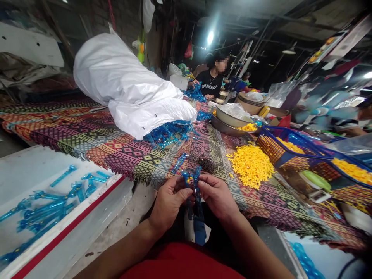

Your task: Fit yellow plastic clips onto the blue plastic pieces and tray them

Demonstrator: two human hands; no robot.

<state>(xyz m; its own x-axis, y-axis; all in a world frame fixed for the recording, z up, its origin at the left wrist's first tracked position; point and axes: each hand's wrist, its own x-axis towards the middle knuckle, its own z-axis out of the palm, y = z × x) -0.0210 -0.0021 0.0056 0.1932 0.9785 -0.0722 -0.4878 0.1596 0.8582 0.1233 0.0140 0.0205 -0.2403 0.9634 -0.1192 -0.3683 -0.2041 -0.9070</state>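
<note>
Basically, left hand (pixel 168 203) and right hand (pixel 217 197) are together, both pinching a blue plastic molded piece (pixel 198 193), held up close, apparently for fine handling; loose yellow plastic parts (pixel 250 166) sit within reach, heaped far right on patterned cloth (pixel 122 155).

left hand (pixel 170 203) and right hand (pixel 216 197) raised close together, both curled inward, forearms (pixel 122 250) angled inward

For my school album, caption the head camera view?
Left hand and right hand hold blue plastic pieces near yellow pieces.
</note>
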